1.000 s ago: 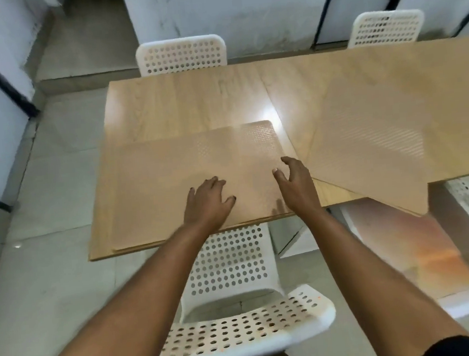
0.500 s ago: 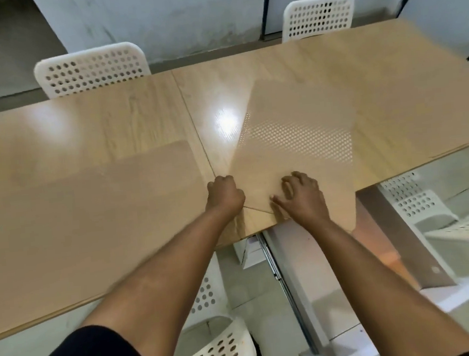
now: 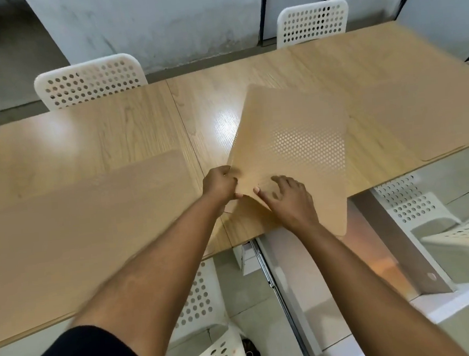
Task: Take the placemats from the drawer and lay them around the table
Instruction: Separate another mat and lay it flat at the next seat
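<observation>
A tan placemat (image 3: 89,219) lies flat along the near left side of the wooden table (image 3: 95,127). A second tan placemat (image 3: 294,132), dotted with a light pattern, sits skewed in the middle, its near corner hanging over the table's edge. My left hand (image 3: 219,183) pinches this mat's left corner, which is lifted slightly; another mat's corner seems to show beneath it. My right hand (image 3: 289,201) rests on top of the same mat near that corner, fingers spread and curled. A third placemat (image 3: 435,120) lies flat at the table's right end.
White perforated chairs stand at the far side, one on the left (image 3: 88,80) and one on the right (image 3: 313,22). Another chair (image 3: 199,308) is tucked in below me and one more (image 3: 417,207) at the right. A metal rail (image 3: 279,287) runs under the table.
My view swung right, from the left mat to the skewed one. Both hands moved onto the skewed mat. My left hand has pinched its corner and raised it a little.
</observation>
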